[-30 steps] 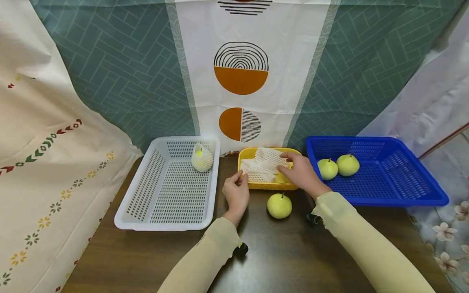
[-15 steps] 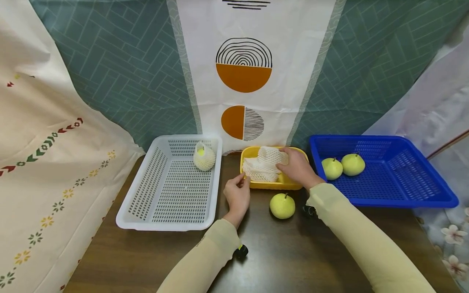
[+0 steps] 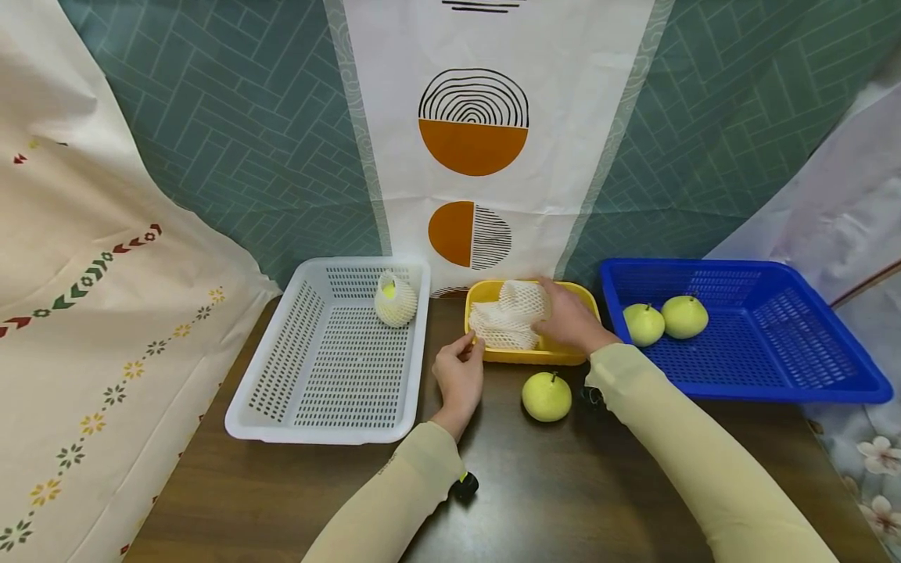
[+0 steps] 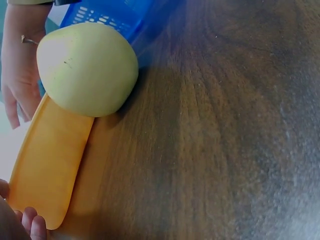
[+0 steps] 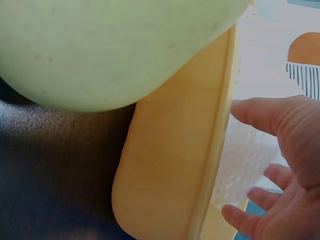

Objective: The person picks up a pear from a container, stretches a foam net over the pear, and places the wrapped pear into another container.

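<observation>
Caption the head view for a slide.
Left hand at the yellow basket, right hand at the white netting inside, a bare pear in front.

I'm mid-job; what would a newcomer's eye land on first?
Probably the big blue plastic slotted basket at the right, with two round yellow-green pears inside, near its left side. Next, the small yellow plastic tray at centre, holding white mesh netting, with the left hand at its near-left corner, the right hand at the netting, and one bare pear before it. At left, a white plastic slotted basket holds one net-wrapped pear.
</observation>
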The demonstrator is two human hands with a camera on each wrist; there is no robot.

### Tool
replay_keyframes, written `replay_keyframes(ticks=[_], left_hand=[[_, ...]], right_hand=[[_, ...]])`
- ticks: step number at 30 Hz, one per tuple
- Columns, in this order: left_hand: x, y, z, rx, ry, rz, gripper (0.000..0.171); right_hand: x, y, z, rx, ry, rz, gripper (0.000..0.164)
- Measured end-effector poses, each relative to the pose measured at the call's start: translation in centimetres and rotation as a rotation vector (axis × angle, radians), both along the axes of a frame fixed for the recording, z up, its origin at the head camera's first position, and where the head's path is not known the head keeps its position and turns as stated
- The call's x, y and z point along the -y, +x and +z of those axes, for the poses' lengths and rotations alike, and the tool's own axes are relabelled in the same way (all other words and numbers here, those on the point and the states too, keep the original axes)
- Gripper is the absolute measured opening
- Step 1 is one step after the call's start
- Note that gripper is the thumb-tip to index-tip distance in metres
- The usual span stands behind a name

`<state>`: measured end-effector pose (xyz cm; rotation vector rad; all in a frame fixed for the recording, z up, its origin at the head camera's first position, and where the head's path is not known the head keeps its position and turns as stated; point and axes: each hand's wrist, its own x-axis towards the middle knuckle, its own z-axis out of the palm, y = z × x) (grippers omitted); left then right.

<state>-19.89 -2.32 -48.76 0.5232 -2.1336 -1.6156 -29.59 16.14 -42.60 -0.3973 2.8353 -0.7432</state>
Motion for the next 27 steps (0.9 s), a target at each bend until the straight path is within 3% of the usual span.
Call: replay_keyframes(ticks=[6,16,27], left_hand=[[0.0,0.0,-0.1,-0.007,0.005,-0.001,0.023],[0.0,0.0,-0.1,-0.008,0.0,0.001,0.022],[0.0,0.0,-0.1,-0.006,0.01,0.0,0.023]], right_hand=[[0.0,-0.2,-0.4,0.005,0.062,0.015,0.082],[-0.3,0.3,-0.3,-0.024,0.022,-0.015,0.012],[-1.2,1.2,1.1,-0.134,-0.017,-0.061,0.04]])
